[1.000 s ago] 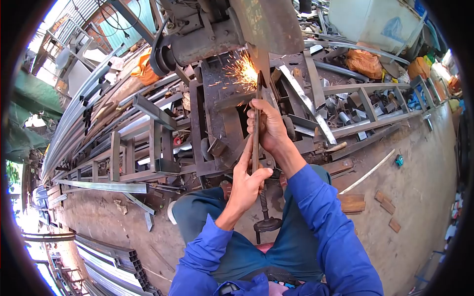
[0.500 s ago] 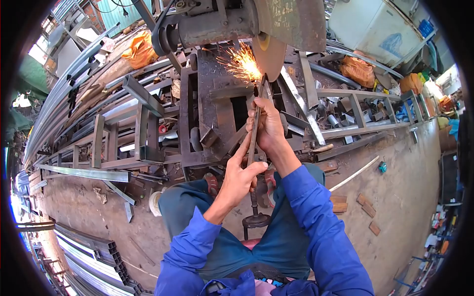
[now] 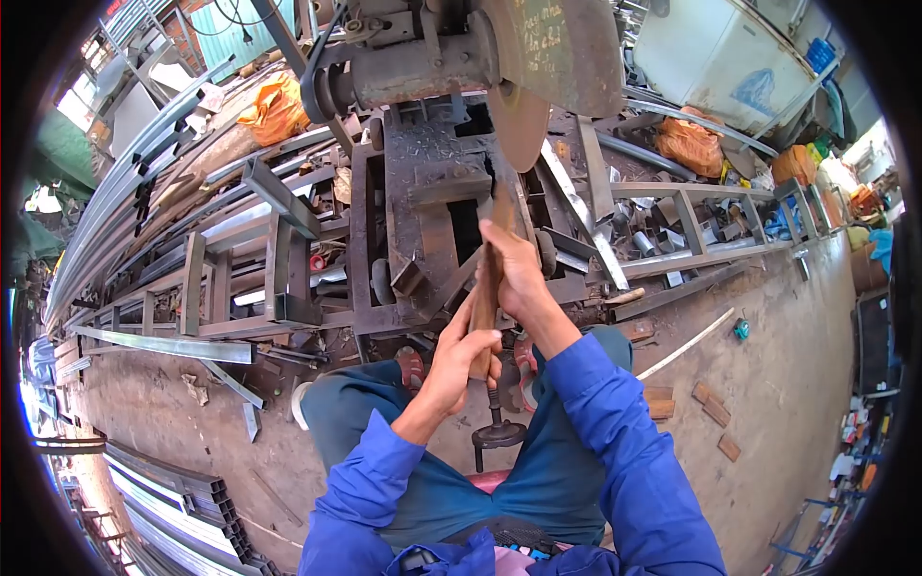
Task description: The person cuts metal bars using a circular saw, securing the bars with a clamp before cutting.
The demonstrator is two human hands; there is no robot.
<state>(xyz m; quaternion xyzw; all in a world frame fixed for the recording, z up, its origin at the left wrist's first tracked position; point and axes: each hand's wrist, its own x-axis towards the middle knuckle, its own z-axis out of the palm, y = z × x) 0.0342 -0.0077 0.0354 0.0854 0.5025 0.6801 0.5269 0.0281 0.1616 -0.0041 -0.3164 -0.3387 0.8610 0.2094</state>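
Observation:
A long, flat, brownish bar (image 3: 488, 309) is in both my hands, its broad face turned up and its far end pointing at the machine. My left hand (image 3: 453, 363) grips the near end, with the thumb on top. Further up, my right hand (image 3: 520, 280) is wrapped around the middle part. Just beyond the bar's far end hangs the large cutting disc (image 3: 521, 125), partly under its metal guard (image 3: 567, 58). I see no sparks, and the bar seems apart from the disc. Below my hands, a handwheel (image 3: 499, 435) sits between my knees.
The machine's steel base (image 3: 432, 144) lies under the disc. Welded frames (image 3: 230, 278) and metal tubes crowd the left; another ladder-like frame (image 3: 691, 226) lies right. Wood blocks (image 3: 713, 401) and a thin stick (image 3: 687, 344) are on the floor. Stacked square tubes (image 3: 182, 509) lie lower left.
The sparks at the disc have stopped. The bar has been drawn back from the disc and rotated, from edge-on to showing its broad face. Both hands still hold it.

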